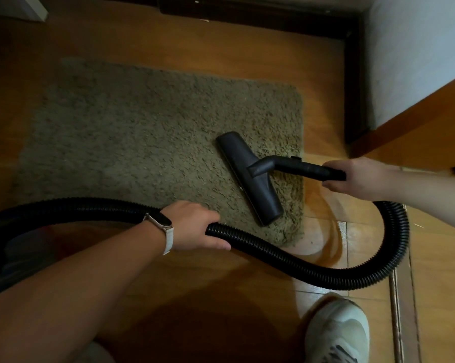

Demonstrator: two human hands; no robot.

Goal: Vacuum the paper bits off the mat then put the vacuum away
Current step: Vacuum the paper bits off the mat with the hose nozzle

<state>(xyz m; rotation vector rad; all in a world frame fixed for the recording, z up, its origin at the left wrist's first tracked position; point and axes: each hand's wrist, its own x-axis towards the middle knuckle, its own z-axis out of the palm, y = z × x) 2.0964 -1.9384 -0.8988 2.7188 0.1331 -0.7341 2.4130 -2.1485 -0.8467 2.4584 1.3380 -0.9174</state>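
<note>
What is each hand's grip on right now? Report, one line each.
Left hand: grip closed round the black ribbed plastic vacuum hose.
Right hand: grip closed round the black rigid plastic vacuum wand.

The one camera sits on my head and looks steeply down and forward at the mat and the floor, quite near.

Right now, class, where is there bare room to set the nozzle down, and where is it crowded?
Free: the mat left of the nozzle, beyond the hose; the wood floor between the mat's far edge and the threshold. Crowded: the mat's near right corner, where the left hand grips the hose and the right hand the wand.
</note>
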